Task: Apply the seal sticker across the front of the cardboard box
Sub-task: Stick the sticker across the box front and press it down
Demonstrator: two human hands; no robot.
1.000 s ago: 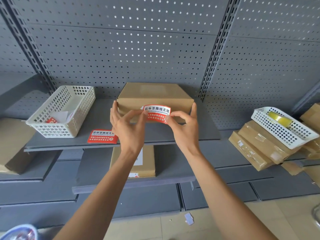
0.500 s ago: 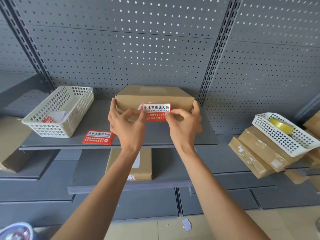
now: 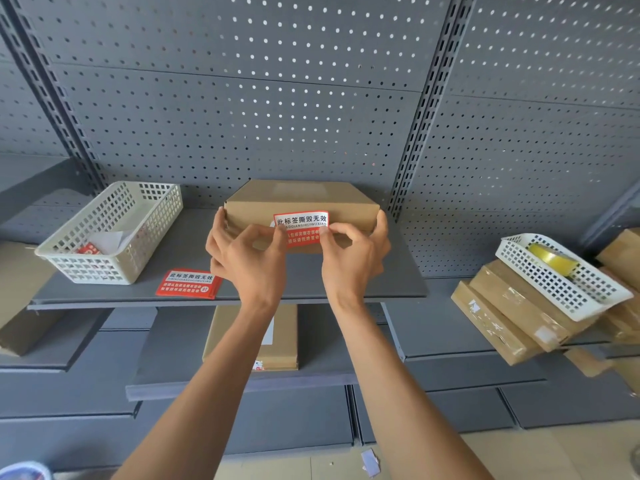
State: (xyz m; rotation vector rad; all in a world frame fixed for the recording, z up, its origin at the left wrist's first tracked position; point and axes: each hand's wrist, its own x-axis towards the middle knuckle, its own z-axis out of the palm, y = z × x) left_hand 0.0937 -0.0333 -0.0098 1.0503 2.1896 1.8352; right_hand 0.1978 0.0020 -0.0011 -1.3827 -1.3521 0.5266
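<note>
A flat brown cardboard box (image 3: pixel 301 199) lies on the grey shelf (image 3: pixel 363 278) against the pegboard. A red and white seal sticker (image 3: pixel 302 225) lies against the box's front face, upper edge near the lid seam. My left hand (image 3: pixel 247 258) pinches the sticker's left end between thumb and forefinger, with its other fingers at the box's left corner. My right hand (image 3: pixel 351 254) pinches the right end the same way, fingers wrapped at the box's right corner. The sticker's lower part is partly hidden by my fingers.
A white basket (image 3: pixel 110 233) with papers stands on the shelf's left, a stack of red stickers (image 3: pixel 188 284) in front of it. Another box (image 3: pixel 252 337) lies on the lower shelf. Taped parcels (image 3: pixel 512 313) and a basket (image 3: pixel 561 275) holding tape sit at right.
Both hands carried the sticker forward from in front of the box onto its front face and levelled it. My outer fingers now touch the box's two corners.
</note>
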